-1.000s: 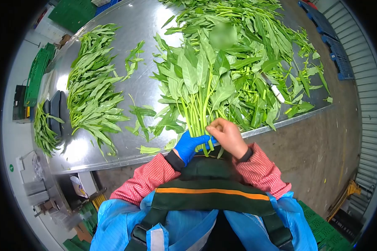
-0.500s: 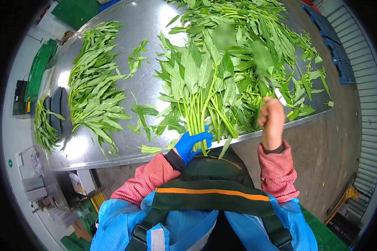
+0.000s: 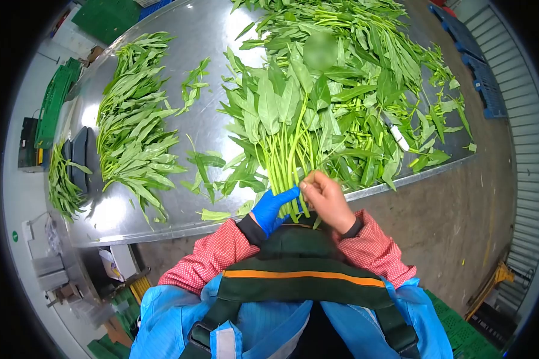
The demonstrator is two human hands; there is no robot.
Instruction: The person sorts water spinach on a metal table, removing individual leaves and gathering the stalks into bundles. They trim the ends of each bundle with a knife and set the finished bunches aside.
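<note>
My left hand [image 3: 270, 209], in a blue glove, is closed around the lower stems of a bunch of water spinach [image 3: 281, 119] at the table's near edge. The leaves of the bunch point away from me. Close by on the right, my bare right hand [image 3: 328, 198] pinches at the stems, thumb and fingers together beside the blue glove. A large heap of water spinach [image 3: 353, 36] lies behind and to the right of the bunch. A knife with a white handle [image 3: 399, 138] rests among the greens there, its blade mostly hidden by leaves.
A long row of water spinach [image 3: 135, 113] lies on the left of the metal table [image 3: 221, 18]. A smaller bundle [image 3: 63, 182] sits at the far left beside a dark grey object [image 3: 79, 158]. Loose leaves [image 3: 205, 164] are scattered between. Blue pallets [image 3: 488, 90] stand at the right.
My right hand has come left and down from the heap's front edge to the stems and now pinches there. The left hand keeps hold of the bunch in nearly the same place.
</note>
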